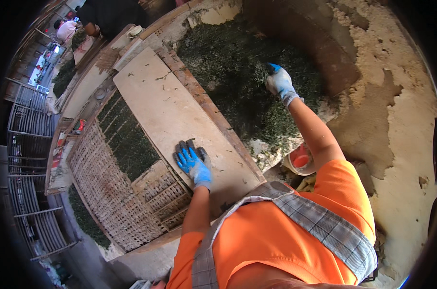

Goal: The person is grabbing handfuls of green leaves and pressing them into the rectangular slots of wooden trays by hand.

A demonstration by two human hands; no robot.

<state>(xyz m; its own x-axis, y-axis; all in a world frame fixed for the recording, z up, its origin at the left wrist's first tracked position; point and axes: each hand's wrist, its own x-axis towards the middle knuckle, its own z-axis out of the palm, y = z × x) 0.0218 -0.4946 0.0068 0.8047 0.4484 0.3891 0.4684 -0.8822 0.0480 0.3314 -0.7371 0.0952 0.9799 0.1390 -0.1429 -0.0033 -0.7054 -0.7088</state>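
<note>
Two gloved hands (193,163), one woven tray (120,192).

A woven bamboo tray (113,192) holding dark leaves lies at left centre. Metal racks (31,144) line the far left. An orange bowl (300,160) sits right of centre. People (83,21) stand upper left.

dark green tea leaves (237,72), heaped in pan
</note>
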